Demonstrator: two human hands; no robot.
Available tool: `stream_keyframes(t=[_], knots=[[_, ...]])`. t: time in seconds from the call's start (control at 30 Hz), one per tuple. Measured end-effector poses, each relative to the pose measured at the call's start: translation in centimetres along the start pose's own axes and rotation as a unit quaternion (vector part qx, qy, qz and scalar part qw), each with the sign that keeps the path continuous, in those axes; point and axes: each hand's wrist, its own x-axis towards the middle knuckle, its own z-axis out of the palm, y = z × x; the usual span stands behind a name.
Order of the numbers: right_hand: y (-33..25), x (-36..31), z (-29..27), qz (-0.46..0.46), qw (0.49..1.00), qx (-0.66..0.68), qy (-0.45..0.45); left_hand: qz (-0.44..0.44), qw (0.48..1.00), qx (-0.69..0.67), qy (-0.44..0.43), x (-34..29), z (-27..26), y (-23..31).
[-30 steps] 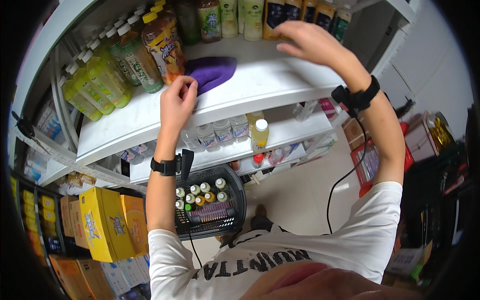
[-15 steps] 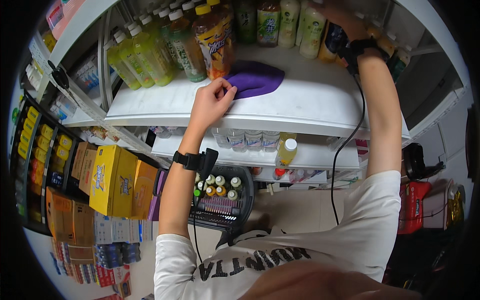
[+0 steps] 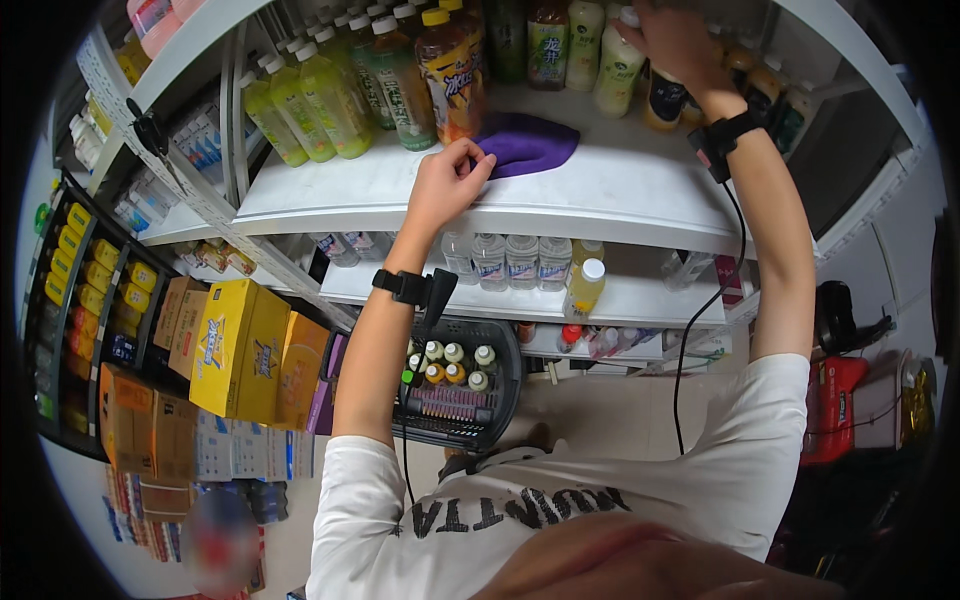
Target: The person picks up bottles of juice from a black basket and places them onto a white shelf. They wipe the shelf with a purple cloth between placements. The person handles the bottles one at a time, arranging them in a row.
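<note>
My left hand (image 3: 450, 185) is closed at the near corner of a purple cloth (image 3: 530, 146), which lies on the white shelf (image 3: 620, 185). Just beyond that hand stands an orange-labelled tea bottle (image 3: 452, 75) with a yellow cap. At the upper right, my right hand (image 3: 685, 50) reaches in among the bottles. Its fingers are bent around the top of a pale green bottle (image 3: 617, 78) with a white cap, partly hiding it. A dark-labelled bottle (image 3: 666, 100) stands beneath the palm.
Green drink bottles (image 3: 335, 105) crowd the shelf's left. Below, a lower shelf holds clear water bottles (image 3: 520, 262) and a yellow drink bottle (image 3: 586, 288). A dark basket (image 3: 515, 385) with several capped bottles sits on the floor. Cartons, including a yellow box (image 3: 235, 350), are stacked at left.
The view has shifted, so the shelf appears a little further right. My right hand has come down and nearer, beside the pale green bottle. My left hand stays at the cloth.
</note>
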Motion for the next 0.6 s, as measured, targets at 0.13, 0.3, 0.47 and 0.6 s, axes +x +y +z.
stream_keyframes(t=[0.13, 0.3, 0.47, 0.6], knots=[[-2.7, -2.9, -5.6, 0.012, 0.995, 0.078, 0.068, 0.027, 0.999, 0.005, 0.032, -0.5, -0.4, -0.4], [-8.8, -6.1, -16.8, -0.017, 0.983, 0.146, 0.11, 0.112, 0.988, -0.068, 0.08, -1.9, -1.8, 1.0], [-14.6, -10.7, -21.4, -0.056, 0.979, 0.194, 0.024, 0.179, 0.964, -0.178, -0.082, -7.1, -3.9, 8.0], [-22.5, -15.1, -21.0, -0.12, 0.951, 0.285, -0.004, 0.106, 0.947, -0.22, -0.211, -13.8, -8.2, 9.1]])
